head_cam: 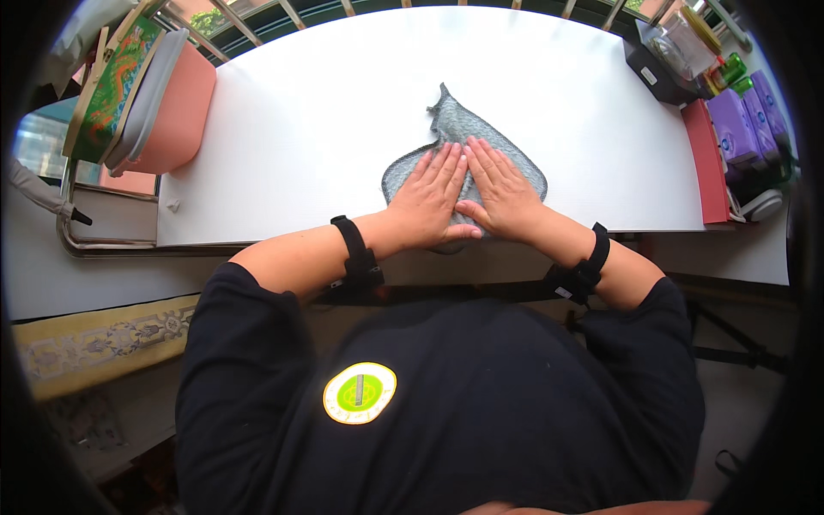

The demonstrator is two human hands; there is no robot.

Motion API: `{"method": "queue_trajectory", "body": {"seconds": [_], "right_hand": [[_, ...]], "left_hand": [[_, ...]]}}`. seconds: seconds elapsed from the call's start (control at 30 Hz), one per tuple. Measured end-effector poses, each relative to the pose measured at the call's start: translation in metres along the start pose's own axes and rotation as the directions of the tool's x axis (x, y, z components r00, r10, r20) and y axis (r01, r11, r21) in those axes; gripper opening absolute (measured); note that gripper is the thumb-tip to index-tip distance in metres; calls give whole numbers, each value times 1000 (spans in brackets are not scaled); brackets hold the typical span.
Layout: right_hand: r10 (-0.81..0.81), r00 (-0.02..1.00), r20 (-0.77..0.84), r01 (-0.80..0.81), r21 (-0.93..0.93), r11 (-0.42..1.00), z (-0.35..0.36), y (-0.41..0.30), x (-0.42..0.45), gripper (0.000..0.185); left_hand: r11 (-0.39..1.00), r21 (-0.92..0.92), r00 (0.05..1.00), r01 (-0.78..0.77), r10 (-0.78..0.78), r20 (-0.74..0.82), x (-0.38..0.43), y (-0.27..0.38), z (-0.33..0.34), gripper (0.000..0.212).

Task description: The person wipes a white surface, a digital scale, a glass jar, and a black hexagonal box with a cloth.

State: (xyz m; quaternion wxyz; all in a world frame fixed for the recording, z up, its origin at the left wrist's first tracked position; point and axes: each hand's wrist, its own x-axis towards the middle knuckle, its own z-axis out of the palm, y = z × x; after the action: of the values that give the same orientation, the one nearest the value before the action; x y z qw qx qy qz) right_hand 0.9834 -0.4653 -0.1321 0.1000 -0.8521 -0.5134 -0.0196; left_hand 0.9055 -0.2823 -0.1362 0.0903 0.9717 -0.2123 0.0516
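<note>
A grey cloth with a dark stitched edge (460, 122) lies partly bunched at the near edge of a white table (309, 129), its narrow twisted end pointing away from me. Flat on its left part rests my left hand (432, 196), fingers extended. My right hand (502, 193) lies palm down on the cloth's right part. The two hands angle towards each other, with fingertips close and thumbs nearly meeting. Part of the cloth is hidden beneath them, and a bit of it hangs below the table edge.
A pink plastic bin (187, 106) and a green patterned box (119, 87) stand at the left. On the right are a black box (656, 64), a clear jar (685, 48), a red box (705, 161) and purple tissue packs (734, 129). Metal railings run behind the table.
</note>
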Motion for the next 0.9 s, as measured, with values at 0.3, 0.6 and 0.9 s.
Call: {"method": "queue_trajectory", "body": {"seconds": [0.3,0.6,0.9], "right_hand": [[401,915,-56,-404,-76,912,-48,158,-140,75],[574,814,-88,-581,-112,806,-49,184,-173,75],[323,938,129,-323,-21,946,-62,140,-144,83]], "left_hand": [[964,-113,966,-242,229,-120,202,116,46,108],[942,-98,945,-320,309,-106,241,141,51,104],[946,-151,958,-288,282,-57,173,123,26,98]]}}
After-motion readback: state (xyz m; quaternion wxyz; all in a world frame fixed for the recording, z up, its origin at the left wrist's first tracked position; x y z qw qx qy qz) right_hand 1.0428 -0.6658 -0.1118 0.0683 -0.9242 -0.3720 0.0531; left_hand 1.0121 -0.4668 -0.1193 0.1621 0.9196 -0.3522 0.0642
